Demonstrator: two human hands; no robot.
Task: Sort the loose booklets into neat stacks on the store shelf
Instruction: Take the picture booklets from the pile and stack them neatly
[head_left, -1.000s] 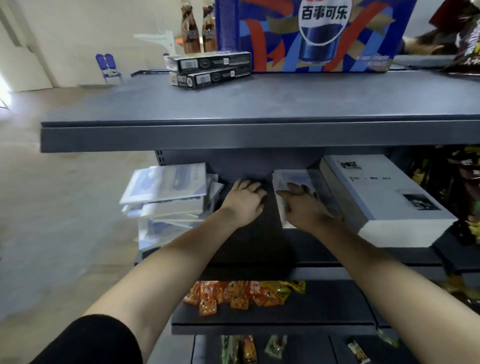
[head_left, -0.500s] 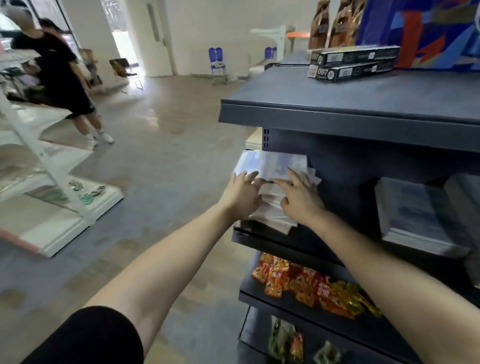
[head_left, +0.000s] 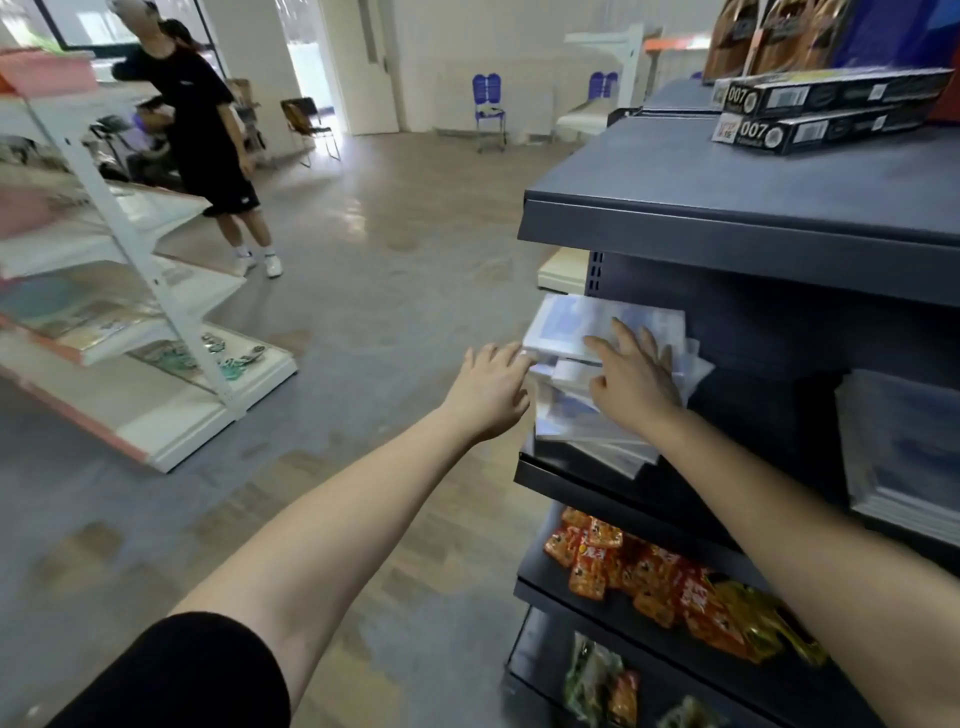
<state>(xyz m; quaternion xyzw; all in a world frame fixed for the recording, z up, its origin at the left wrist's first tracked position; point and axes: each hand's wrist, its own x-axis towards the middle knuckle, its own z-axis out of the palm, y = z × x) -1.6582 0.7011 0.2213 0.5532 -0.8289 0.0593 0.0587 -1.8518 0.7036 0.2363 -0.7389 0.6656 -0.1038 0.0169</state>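
Fingers (head_left: 626, 338) on messy, prob. wrapped booklets (head_left: 561, 325)

Left hand (head_left: 488, 391), right hand (head_left: 635, 382) on booklets (head_left: 569, 323)

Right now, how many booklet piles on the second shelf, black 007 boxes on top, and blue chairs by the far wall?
Booklet piles: 2, loose pile, neat stack
Black 007 boxes: 2
Blue chairs: 2
Total: 6
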